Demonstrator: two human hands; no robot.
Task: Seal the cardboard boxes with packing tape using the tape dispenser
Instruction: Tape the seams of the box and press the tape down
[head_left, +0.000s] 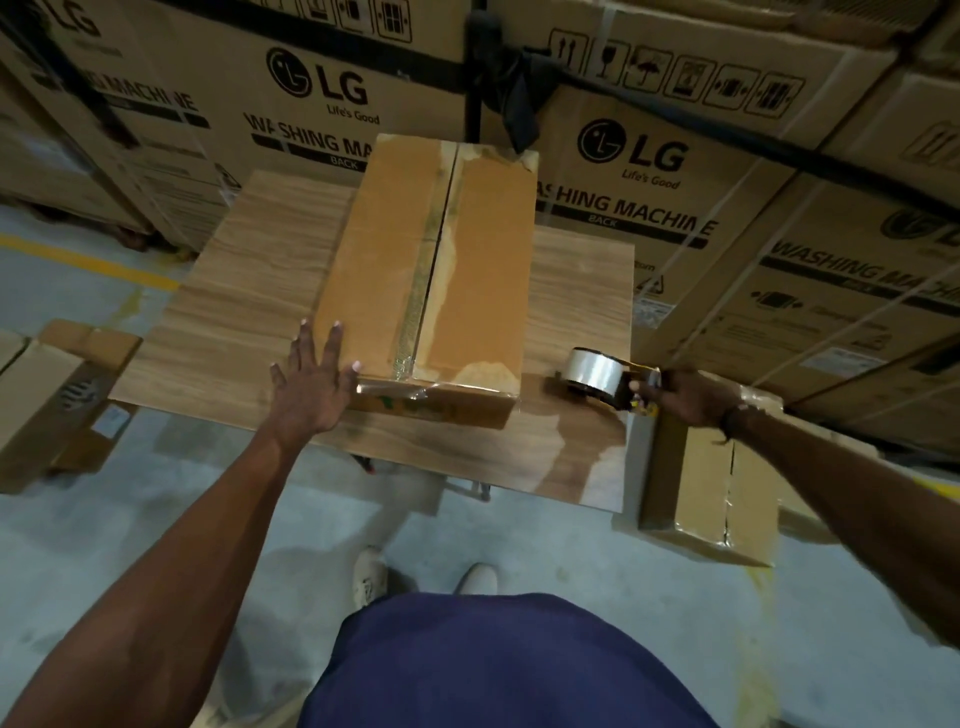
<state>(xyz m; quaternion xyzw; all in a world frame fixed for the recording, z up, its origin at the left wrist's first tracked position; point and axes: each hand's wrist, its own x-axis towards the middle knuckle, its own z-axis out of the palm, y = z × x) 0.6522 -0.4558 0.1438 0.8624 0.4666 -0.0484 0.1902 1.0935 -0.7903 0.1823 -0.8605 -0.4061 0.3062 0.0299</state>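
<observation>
My left hand (311, 384) lay flat with straight fingers on the box (431, 280) at frame centre; my right hand (685, 397) gripped the tape dispenser (605, 376) beside it. I judged the centre seam needed taping next

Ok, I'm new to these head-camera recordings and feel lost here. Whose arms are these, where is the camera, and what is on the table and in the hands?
There is one picture, taken by a wide-angle camera worn on a person's head, looking down at their own arms and shoes. No machine is involved. A closed cardboard box lies on a wooden table, its centre seam apparently already taped. The left hand rests flat against the box's near left corner, fingers straight. The right hand grips a tape dispenser loaded with clear tape, held at the table's right edge. Large washing-machine cartons are stacked behind, and another box stands on the floor at right.
</observation>
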